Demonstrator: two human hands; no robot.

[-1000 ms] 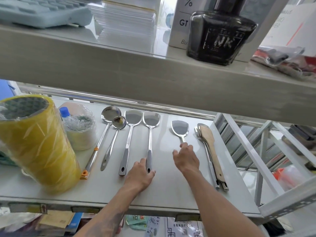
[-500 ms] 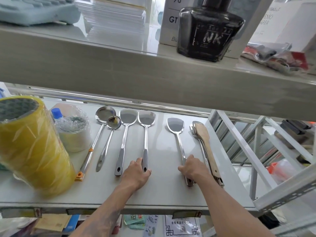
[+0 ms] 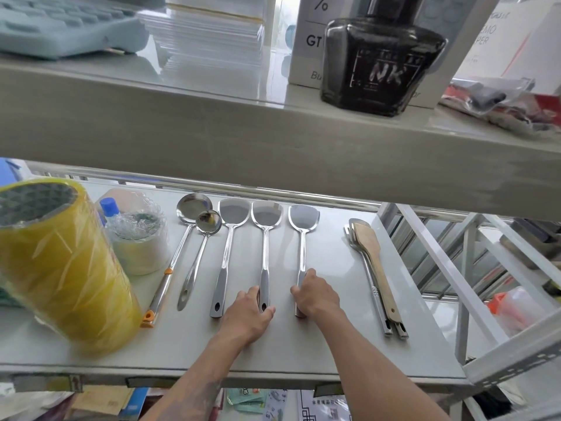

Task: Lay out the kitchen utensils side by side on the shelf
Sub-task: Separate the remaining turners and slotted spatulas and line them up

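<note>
Black glass bottle (image 3: 383, 59) at one o'clock on upper shelf: marked "NK". White box (image 3: 309, 41) just behind it at twelve o'clock: "%", "GT", partial "Bu". White packet (image 3: 498, 41) at two o'clock: partial lettering only, not fully legible.

My right hand (image 3: 315, 296) covers the lower handle of the spatula (image 3: 303, 226) I grip; under my left hand (image 3: 250, 314), finger contact is unclear.
</note>
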